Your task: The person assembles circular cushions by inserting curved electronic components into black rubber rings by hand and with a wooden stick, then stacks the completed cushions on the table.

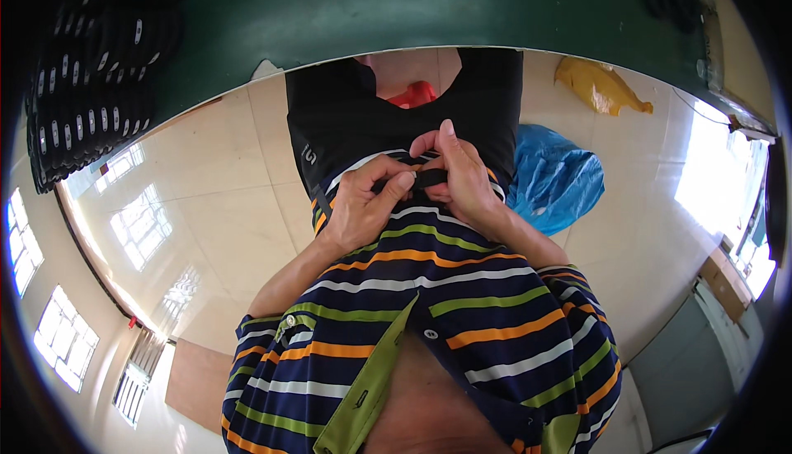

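a black band (pixel 430 178) sits just in front of the striped shirt (pixel 462 264), held from both sides. the left hand (pixel 360 200) clamps one end between thumb and forefinger; the fingers of the right hand (pixel 470 186) curl around the other. black bundles (pixel 91 115) with white tags lie at the left of the green surface (pixel 396 8) ahead. a blue plastic bag (pixel 558 178) rests on the floor (pixel 223 206) to the right.
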The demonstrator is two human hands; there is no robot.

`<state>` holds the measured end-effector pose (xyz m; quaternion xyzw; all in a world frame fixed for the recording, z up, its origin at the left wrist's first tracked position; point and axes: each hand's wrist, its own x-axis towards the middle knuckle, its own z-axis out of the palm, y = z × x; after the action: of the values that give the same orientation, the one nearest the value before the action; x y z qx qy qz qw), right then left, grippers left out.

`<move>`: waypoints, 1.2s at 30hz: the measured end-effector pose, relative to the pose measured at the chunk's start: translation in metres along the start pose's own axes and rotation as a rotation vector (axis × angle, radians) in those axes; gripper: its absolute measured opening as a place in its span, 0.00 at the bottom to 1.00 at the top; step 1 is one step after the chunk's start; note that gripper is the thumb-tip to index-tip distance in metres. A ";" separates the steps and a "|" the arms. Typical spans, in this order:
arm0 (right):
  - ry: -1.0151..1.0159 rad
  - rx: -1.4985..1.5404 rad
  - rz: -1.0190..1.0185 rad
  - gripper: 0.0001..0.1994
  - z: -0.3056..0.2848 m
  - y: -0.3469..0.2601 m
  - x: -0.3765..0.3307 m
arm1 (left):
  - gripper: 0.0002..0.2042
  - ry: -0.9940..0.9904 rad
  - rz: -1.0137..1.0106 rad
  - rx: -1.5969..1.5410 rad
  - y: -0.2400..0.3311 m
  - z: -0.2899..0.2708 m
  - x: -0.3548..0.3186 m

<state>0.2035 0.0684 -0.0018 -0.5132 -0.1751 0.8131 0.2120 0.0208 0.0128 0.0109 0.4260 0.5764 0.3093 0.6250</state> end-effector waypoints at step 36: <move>0.091 -0.048 -0.142 0.13 0.004 0.013 -0.008 | 0.10 -0.101 -0.046 -0.167 -0.019 0.001 0.005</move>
<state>0.2013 0.0527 -0.0004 -0.5407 -0.2206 0.7674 0.2648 0.0205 0.0088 -0.0087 0.3741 0.5262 0.3199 0.6935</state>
